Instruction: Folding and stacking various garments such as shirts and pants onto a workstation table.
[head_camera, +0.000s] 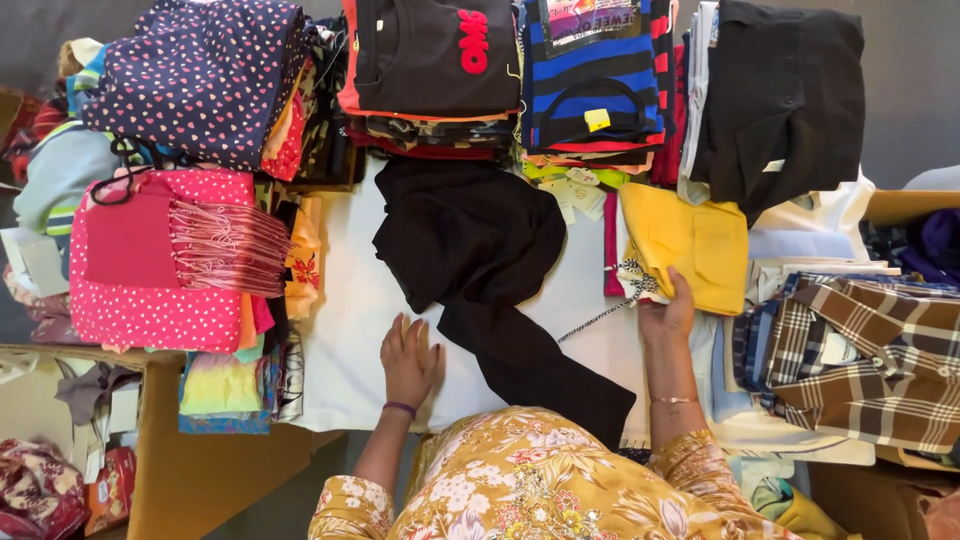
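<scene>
- The left hand (409, 362) lies flat on the white worktop (345, 340), palm down and fingers spread, gripping nothing; a purple band circles its wrist.
- Just right of that hand a black garment (480, 260) is spread loosely over the middle of the worktop, one long part trailing toward the near edge; the left fingertips are just beside its edge.
- The right hand (668, 312) is on the near edge of a folded yellow garment (690, 245), right of the black one, fingers curled onto the cloth; whether it truly grips it I cannot tell. A thin bangle sits on that wrist.
- A patterned cord (600, 315) runs from the yellow garment toward the black garment.
- At the far side stand piles of folded clothes: a navy heart-print piece (200, 75) at far left, a black top with red lettering (430, 55), a blue striped top (590, 75) and a black folded piece (790, 100).
- On the left lies a pink dotted garment (150, 300); on the right a brown plaid shirt (860, 360).
- The person's yellow floral sleeves (520, 490) fill the near edge.
</scene>
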